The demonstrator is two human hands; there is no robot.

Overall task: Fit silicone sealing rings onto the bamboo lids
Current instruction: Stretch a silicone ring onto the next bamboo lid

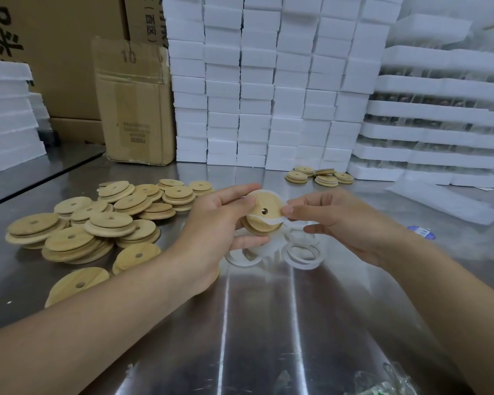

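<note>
Now, left hand (220, 220): is gripping the bamboo lid (268, 202) by its rim, with the thumb curling over the upper edge and the fingers curling under the lower edge. It is holding the lid up off the metal table (254, 323), holed face toward the camera.
Right hand (345, 223): is pinching the silicone ring (264, 220) between thumb and forefinger at the lid edge facing away from the left hand. Its other fingers are curling loosely underneath.
Silicone ring: is sitting only partly on the held lid, running round the upper edge and crossing the lower face as a white band, between the two hands.
Loose rings (303, 253): are lying flat on the table just below both hands, some overlapping.
Bare lids (97, 223): are lying in a loose heap just outside the left hand and wrist.
Small lid group (320, 175): is resting beyond the right hand, well apart from it; too small to tell whether these are carrying rings.
White foam blocks (257, 81): are standing stacked beyond both hands.
Cardboard box (134, 109): is standing beyond the left hand, touching the foam blocks.
</note>
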